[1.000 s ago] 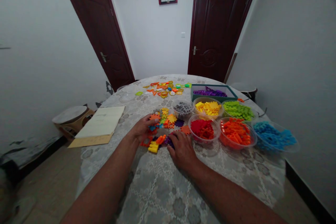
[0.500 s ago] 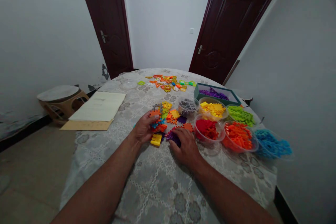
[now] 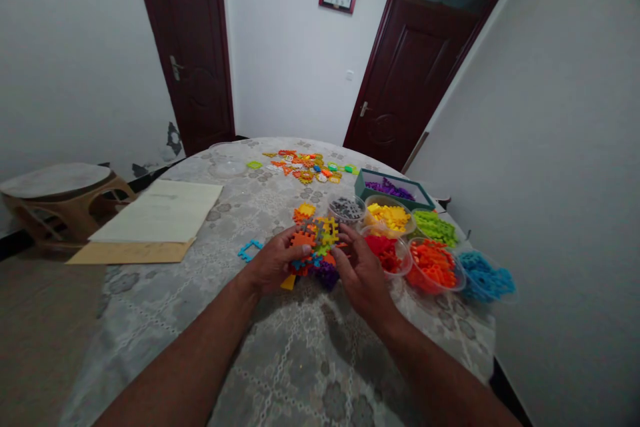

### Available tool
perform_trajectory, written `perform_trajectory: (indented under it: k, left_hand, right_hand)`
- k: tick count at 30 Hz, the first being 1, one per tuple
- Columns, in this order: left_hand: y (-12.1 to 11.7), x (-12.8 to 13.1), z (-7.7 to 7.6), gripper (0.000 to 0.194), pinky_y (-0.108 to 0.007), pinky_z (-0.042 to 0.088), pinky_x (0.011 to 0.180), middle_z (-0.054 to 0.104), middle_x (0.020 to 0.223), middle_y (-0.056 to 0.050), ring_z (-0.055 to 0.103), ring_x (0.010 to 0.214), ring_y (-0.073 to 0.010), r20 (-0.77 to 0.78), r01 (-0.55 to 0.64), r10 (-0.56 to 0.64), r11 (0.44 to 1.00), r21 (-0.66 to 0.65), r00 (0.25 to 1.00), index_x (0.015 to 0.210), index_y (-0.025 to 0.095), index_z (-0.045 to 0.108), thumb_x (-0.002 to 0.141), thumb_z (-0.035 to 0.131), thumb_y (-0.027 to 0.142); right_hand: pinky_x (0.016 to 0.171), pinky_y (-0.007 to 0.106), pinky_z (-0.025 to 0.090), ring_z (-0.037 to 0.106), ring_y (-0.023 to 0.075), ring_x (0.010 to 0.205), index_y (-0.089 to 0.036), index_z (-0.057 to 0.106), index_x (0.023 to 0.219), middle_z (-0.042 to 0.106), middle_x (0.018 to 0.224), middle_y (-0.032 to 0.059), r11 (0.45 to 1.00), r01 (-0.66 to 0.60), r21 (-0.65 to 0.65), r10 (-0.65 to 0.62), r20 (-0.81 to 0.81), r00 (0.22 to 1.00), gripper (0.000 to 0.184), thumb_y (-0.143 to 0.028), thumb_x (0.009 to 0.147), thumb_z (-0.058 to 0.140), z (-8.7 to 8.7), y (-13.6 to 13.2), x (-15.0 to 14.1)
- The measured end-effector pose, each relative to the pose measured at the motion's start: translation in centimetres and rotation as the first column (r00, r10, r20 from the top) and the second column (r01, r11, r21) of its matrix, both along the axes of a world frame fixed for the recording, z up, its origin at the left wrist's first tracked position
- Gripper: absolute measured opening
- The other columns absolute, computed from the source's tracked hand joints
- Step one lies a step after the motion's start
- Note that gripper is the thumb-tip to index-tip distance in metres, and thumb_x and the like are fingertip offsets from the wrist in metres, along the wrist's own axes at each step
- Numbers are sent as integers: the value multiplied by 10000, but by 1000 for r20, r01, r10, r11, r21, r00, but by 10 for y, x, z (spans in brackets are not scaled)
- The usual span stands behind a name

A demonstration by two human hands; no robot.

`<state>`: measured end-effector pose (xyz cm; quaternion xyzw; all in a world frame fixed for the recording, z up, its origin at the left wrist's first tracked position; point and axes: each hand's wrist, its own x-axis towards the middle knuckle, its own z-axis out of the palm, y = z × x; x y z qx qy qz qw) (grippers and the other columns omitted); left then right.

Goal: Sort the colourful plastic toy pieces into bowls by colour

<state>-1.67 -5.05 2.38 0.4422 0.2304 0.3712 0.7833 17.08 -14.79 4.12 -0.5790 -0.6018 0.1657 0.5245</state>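
Note:
Above the table, my left hand [image 3: 275,259] grips a cluster of joined interlocking plastic blocks [image 3: 316,237] in orange, grey, yellow, green and blue, its thumb on the near face. At the cluster's right edge, my right hand [image 3: 364,268] has its thumb and fingers closed on it; the exact contact is partly hidden. Purple blocks [image 3: 327,275] and a yellow block [image 3: 289,282] lie beneath, partly covered. Just behind the cluster is an orange and yellow joined piece [image 3: 304,212]. A blue square frame block [image 3: 250,251] rests left of my left hand.
At right stand tubs of grey [image 3: 347,208], yellow [image 3: 389,219], green [image 3: 434,227], red [image 3: 385,252], orange [image 3: 435,264] and blue blocks [image 3: 486,276]. Behind them is a box [image 3: 425,197] of purple blocks. Mixed pieces [image 3: 305,167] lie far back; papers [image 3: 160,210] lie left.
My right hand has left the purple blocks on the table and come up to the cluster in my left hand. The cluster is turned and raised. The view has shifted right and tilted up.

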Motion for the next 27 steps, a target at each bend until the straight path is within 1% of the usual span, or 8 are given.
perform_trajectory:
  k: [6, 9, 13, 17, 19, 22, 25, 27]
  left_hand:
    - [1, 0, 1, 642, -348, 657, 779, 798, 1141, -121, 788, 886, -256, -51, -27, 27, 1000, 10, 998, 1320, 192, 690, 740, 944, 298]
    - [-1, 1, 5, 665, -370, 659, 829, 793, 1203, -146, 798, 939, -281, -63, -54, 55, 998, 8, 996, 1353, 184, 683, 752, 938, 306]
    - [-3, 2, 7, 636, -373, 663, 835, 802, 1168, -136, 800, 933, -282, -104, -52, 53, 999, 6, 993, 1324, 185, 700, 751, 941, 315]
    - [-1, 3, 6, 614, -336, 663, 745, 806, 1037, -90, 782, 825, -240, -154, -84, 82, 996, -8, 985, 1250, 195, 723, 699, 973, 302]
    - [0, 2, 4, 606, -327, 660, 719, 799, 1020, -79, 774, 811, -229, -162, -99, 96, 995, -12, 982, 1234, 201, 726, 692, 977, 299]
    - [2, 1, -3, 593, -329, 655, 695, 789, 1023, -82, 769, 804, -225, -160, -85, 83, 996, -12, 984, 1254, 204, 712, 724, 959, 305]
    - [4, 1, -9, 580, -309, 640, 676, 784, 1019, -71, 760, 780, -207, -144, -82, 82, 997, 2, 986, 1268, 214, 701, 749, 943, 302]
    - [4, 1, -10, 553, -302, 636, 685, 784, 1036, -72, 757, 784, -200, -127, -85, 85, 996, 12, 988, 1255, 214, 708, 760, 935, 306]
  right_hand:
    - [755, 332, 610, 730, 199, 830, -204, 679, 1273, 755, 952, 32, 994, -31, -100, 17, -133, 991, 339, -381, 988, 627, 16, 30, 10]
    - [747, 320, 601, 734, 201, 844, -208, 709, 1140, 770, 965, 34, 995, 0, -96, -13, -144, 990, 241, -352, 961, 636, 17, 37, 9]
    - [702, 302, 587, 726, 199, 798, -218, 699, 1059, 769, 931, 26, 997, 56, -57, -67, -209, 976, 194, -360, 934, 653, 21, 38, 14]
    - [695, 304, 575, 718, 199, 761, -216, 719, 1108, 781, 930, 35, 988, 152, -2, -150, -182, 972, 276, -426, 944, 649, 42, 36, 52]
    - [754, 326, 576, 730, 215, 814, -211, 745, 1115, 797, 988, 60, 950, 303, 80, -297, -81, 952, 299, -434, 941, 645, 53, 37, 85]
    - [834, 369, 567, 746, 252, 878, -189, 772, 1101, 808, 1014, 101, 826, 536, 174, -554, 78, 829, 315, -404, 928, 620, 59, 41, 135]
    - [932, 423, 551, 751, 291, 955, -164, 775, 1161, 811, 1092, 145, 735, 652, 186, -678, 207, 705, 377, -368, 910, 581, 50, 47, 165]
    - [985, 457, 537, 745, 310, 1009, -148, 765, 1213, 801, 1160, 170, 710, 676, 197, -703, 249, 666, 428, -355, 919, 535, 41, 49, 168]
